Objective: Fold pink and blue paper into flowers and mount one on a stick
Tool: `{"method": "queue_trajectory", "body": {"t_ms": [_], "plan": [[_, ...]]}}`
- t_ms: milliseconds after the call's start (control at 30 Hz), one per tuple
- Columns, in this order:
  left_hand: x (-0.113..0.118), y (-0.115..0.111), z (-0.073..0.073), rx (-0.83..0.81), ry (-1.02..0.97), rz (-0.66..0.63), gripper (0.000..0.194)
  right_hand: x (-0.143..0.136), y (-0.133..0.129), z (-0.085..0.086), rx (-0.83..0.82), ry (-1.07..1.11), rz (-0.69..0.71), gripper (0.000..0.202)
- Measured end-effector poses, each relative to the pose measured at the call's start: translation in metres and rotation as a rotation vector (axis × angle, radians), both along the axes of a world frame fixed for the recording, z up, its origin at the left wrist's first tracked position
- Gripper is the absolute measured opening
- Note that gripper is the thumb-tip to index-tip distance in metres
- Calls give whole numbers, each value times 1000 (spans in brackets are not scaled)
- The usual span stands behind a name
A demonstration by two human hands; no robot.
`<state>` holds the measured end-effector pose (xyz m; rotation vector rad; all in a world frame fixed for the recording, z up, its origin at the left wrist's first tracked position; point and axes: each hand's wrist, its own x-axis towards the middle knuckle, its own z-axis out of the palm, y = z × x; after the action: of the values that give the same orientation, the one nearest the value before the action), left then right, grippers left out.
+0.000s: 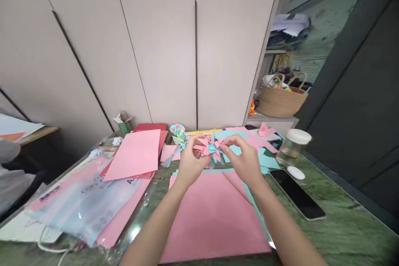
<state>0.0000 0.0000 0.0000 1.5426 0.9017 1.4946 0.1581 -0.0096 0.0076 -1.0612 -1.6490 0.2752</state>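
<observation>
A pink and light-blue folded paper flower (212,149) is held up between both hands, above the far edge of a stack of pink sheets (212,216). My left hand (191,160) is closed on the flower's left side, thumb and fingers curved round its petals. On the right side, my right hand (241,156) pinches a petal between thumb and fingertips. A thin stick (237,189) lies slantwise on the pink sheets. Behind my left hand, another paper flower (179,133) in blue, pink and yellow lies on the table.
Pink paper (137,153) and a plastic bag (90,199) lie left. At right are a phone (297,193), a white lid (296,172) and a jar (293,147). Blue paper scraps (268,160) lie behind my right hand. A woven basket (282,102) sits on a shelf.
</observation>
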Motion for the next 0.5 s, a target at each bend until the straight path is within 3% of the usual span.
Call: {"method": "queue_trajectory", "body": {"t_ms": [133, 233, 367, 500], "plan": [[1, 1, 0, 0, -23, 36, 35, -1, 3, -4, 47, -39, -16, 7], [2, -1, 2, 17, -59, 43, 30, -1, 3, -5, 184, -162, -62, 13], [1, -4, 4, 13, -46, 17, 31, 1, 3, -4, 281, -260, -61, 19], [1, -4, 2, 25, -29, 69, 34, 3, 4, -4, 310, -281, -52, 16]]}}
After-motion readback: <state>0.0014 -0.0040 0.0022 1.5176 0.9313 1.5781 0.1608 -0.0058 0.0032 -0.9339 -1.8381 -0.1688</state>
